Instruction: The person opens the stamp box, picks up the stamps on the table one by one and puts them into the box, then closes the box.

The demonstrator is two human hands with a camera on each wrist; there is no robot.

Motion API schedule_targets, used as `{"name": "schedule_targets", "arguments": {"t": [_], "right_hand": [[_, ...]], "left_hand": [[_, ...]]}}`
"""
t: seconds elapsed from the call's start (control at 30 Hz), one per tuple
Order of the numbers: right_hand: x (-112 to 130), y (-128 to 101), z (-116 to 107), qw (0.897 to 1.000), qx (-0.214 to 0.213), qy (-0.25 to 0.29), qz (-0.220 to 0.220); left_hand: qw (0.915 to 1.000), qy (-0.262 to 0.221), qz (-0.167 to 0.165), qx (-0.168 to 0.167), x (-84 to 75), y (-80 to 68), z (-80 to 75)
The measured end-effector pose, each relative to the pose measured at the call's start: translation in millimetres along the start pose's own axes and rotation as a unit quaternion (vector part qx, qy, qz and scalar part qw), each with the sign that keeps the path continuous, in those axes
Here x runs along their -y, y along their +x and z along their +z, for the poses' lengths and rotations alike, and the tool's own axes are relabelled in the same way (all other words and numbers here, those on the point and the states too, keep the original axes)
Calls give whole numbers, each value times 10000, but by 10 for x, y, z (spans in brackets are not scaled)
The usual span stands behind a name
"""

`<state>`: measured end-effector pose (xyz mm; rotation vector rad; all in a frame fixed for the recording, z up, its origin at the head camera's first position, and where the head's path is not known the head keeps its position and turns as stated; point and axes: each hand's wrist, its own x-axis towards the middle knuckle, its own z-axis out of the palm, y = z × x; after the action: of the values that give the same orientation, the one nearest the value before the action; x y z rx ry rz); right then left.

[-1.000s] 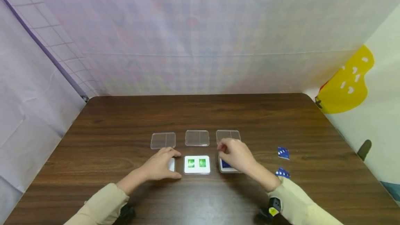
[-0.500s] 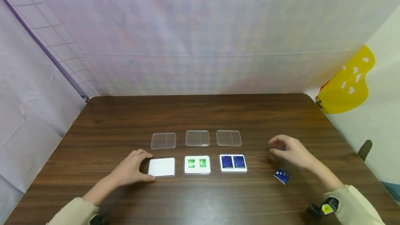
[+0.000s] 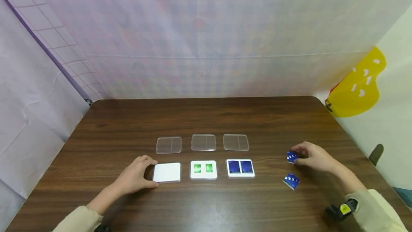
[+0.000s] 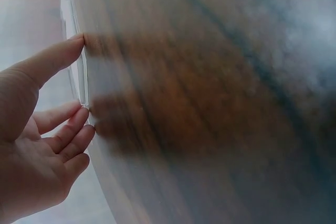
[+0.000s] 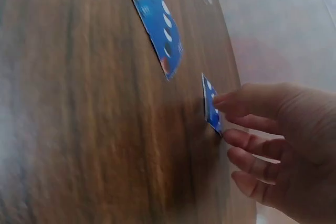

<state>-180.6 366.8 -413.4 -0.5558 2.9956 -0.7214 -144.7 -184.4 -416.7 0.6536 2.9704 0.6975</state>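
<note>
Right fingers [image 5: 247, 100]: mine, thumb and forefinger pinching the far blue card; the other fingers curl loosely beneath it.
Right hand [image 3: 313, 156]: well to the right of the blue-filled case, resting at the tabletop.
Far blue card [image 3: 292, 157]: small, blue with white marks, in my pinch; right of the blue-filled case, one edge tilted up off the wood in the right wrist view.
Near blue card [image 3: 291, 181]: same print, lying flat and loose; just nearer to me than the far blue card, apart from my hand.
Left fingers [image 4: 73, 129]: mine, gently bent, tips and thumb against the left edge of the white case; whether they grip it or only touch it I cannot tell.
Left hand [image 3: 135, 178]: left of the white case, heel on the wood.
White case [image 3: 166, 172]: square, plain white face; two places left of the blue-filled case, in the same row.
Green-filled case [image 3: 203, 169]: white square with two green pictures; between the white case and the blue-filled case.
Blue-filled case [image 3: 240, 168]: white square with two dark blue pictures; right end of the near row.
Clear lids [image 3: 203, 142]: three, transparent, each divided in two; a row just beyond the blue-filled case's row.
Tabletop [image 3: 206, 117]: dark wood grain, carrying everything listed.
</note>
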Motion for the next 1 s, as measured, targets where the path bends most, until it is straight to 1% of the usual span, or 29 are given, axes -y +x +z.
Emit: {"name": "schedule_targets", "arguments": {"t": [0.17,0.3,0.5,0.63,0.9,1.0], "right_hand": [[-28,26,-10,9997,190,138,13],[-24,62,-22,9994,314,102,47],[-37,128,-48,9968,755,174,212],[-49,169,-71,9942,1018,255,243],[-87,209,-110,9911,1173,532,349],[-113,216,-127,9912,1179,559,236]], "left_hand": [[10000,-5,17,6,18,7,7],[10000,-20,29,36,23,7,5],[10000,-56,26,51,18,6,0],[9999,-78,79,13,23,4,10],[9999,-97,101,-33,30,9,28],[9999,-87,83,-40,33,9,23]]}}
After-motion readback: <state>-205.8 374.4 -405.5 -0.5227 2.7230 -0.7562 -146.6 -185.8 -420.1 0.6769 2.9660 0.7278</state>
